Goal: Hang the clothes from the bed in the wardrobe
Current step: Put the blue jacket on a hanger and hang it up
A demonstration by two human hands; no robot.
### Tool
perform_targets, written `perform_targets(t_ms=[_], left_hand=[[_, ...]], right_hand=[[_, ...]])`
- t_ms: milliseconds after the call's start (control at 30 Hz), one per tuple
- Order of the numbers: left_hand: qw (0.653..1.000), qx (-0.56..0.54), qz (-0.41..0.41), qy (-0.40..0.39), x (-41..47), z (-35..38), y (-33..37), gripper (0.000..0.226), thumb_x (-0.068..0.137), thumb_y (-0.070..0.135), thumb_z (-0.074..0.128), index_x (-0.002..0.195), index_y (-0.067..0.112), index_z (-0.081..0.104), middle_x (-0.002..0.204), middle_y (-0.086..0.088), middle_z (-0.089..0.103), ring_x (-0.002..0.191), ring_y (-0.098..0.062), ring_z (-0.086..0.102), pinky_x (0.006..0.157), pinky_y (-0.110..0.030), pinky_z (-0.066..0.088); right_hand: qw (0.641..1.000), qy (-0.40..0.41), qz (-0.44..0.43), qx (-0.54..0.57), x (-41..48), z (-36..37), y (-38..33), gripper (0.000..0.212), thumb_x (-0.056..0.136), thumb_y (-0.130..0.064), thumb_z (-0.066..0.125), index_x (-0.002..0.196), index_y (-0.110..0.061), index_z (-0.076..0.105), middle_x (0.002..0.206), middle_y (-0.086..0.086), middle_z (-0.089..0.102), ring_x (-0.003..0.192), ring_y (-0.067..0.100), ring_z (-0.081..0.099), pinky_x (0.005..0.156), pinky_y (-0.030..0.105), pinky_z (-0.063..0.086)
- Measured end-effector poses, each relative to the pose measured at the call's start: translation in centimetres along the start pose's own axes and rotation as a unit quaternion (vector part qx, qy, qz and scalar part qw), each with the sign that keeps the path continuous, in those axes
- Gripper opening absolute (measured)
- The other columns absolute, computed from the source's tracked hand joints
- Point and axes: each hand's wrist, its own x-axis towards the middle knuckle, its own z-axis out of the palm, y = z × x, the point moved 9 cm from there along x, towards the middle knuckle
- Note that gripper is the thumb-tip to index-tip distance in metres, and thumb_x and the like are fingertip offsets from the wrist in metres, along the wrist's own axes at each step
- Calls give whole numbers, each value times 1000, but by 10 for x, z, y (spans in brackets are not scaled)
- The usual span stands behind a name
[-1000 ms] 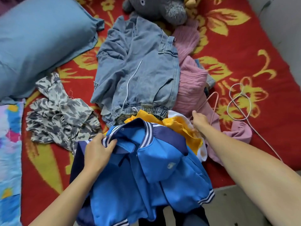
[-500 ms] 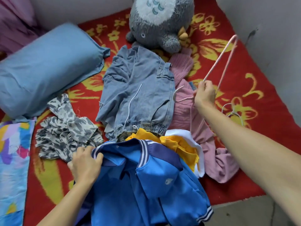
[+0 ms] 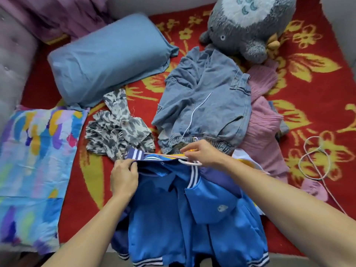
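The blue jacket with white-striped navy collar lies at lower centre of the frame, on the near edge of the red, yellow-flowered bedspread. The left hand grips the collar, fingers curled round the fabric. The right hand pinches the thin pink plastic hanger, which lies across the collar opening. A pale denim garment lies just above.

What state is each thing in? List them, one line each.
Jacket: draped over the edge of the bed, collar pinched by the left hand.
Hanger: gripped by the right hand, at the jacket's collar.
Denim: crumpled on the bed, not hung.
Sweater: heaped beside the denim, partly under it.
Camo cloth: crumpled on the bed.
Pillow: lying flat.
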Motion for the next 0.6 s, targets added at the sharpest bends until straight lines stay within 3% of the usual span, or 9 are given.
perform_targets(t_ms=[100,200,333,400,500,600], left_hand=[[1000,-9,-9,-10,-1,-7,-12,22,93,15,55,103,5,71,104,-21,61,98,-38,58,85,-40,44],[999,-16,-35,-16,-2,-17,-16,23,94,20,53,104,8,71,107,-18,59,100,-37,57,82,-40,45],[999,-5,-37,-23,0,-29,-9,23,94,24,53,104,11,70,111,-13,58,107,-33,52,86,-41,42],[999,0,-26,-21,0,-34,-1,24,94,25,52,102,12,70,110,-10,58,109,-30,49,89,-40,40],[1000,-6,14,-4,-2,-42,14,23,93,25,53,98,12,72,109,-5,60,111,-26,47,92,-39,37],[995,-6,98,10,-8,-49,35,20,90,22,58,92,10,74,107,-1,62,109,-22,50,97,-37,37]], right_hand=[[997,-37,-17,59,-23,-2,-34,16,90,-5,60,99,-6,74,63,7,62,51,7,49,51,21,38],[987,-136,2,89,-49,-20,-61,18,93,-11,59,104,-10,73,65,6,55,43,10,39,39,19,26],[966,-248,24,74,-76,-33,-78,20,91,-14,60,107,-11,71,65,5,51,49,14,33,41,25,12],[966,-247,58,49,-76,-31,-73,22,85,-18,63,104,-14,73,65,3,52,52,16,33,43,27,10],[967,-223,101,70,-67,-18,-63,18,90,-11,60,103,-11,72,65,4,52,44,11,34,40,18,14],[978,-175,66,95,-54,0,-67,19,94,-7,55,106,-4,70,63,5,51,41,7,33,38,15,17]])
